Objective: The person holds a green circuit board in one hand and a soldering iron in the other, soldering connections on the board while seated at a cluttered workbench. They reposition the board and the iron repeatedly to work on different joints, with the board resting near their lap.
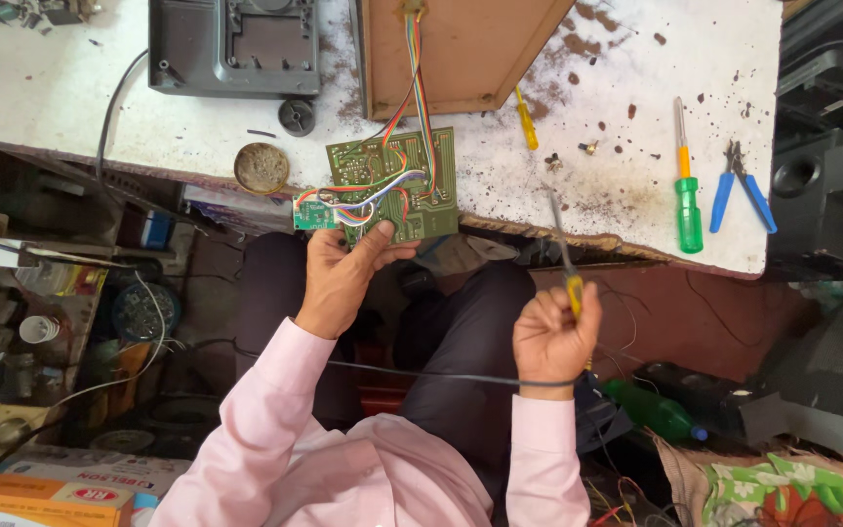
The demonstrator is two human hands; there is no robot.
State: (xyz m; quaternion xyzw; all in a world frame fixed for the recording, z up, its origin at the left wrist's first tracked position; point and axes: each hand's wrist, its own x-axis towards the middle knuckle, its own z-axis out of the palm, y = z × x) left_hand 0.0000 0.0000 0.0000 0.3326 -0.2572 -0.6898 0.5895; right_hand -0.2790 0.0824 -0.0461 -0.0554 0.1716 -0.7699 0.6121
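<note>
Head camera looks down on a seated person in a pink long-sleeved shirt, working at the front edge of a stained white workbench. Their left hand grips the near edge of a green rectangular printed circuit board, fingers curled under it and thumb pressed on top, so the board is propped at the bench edge with its soldered side facing up toward the eyes. A bundle of multicoloured ribbon wires runs from the board up into a brown wooden speaker cabinet lying on the bench, which tethers the board and likely explains why it is held close to that box rather than lifted away. A small teal daughter board hangs at the left end on short wires.

Their right hand is closed around the yellow handle of a thin-shafted soldering iron or probe; I cannot tell which. Its metal tip points up toward the bench edge, just right of the board and not touching it. A dark cable crosses beneath both wrists.

Spare tools lie within reach on the right: a green-and-orange screwdriver, blue-handled pliers and a small yellow screwdriver. A grey plastic housing and a round tin sit to the left.
</note>
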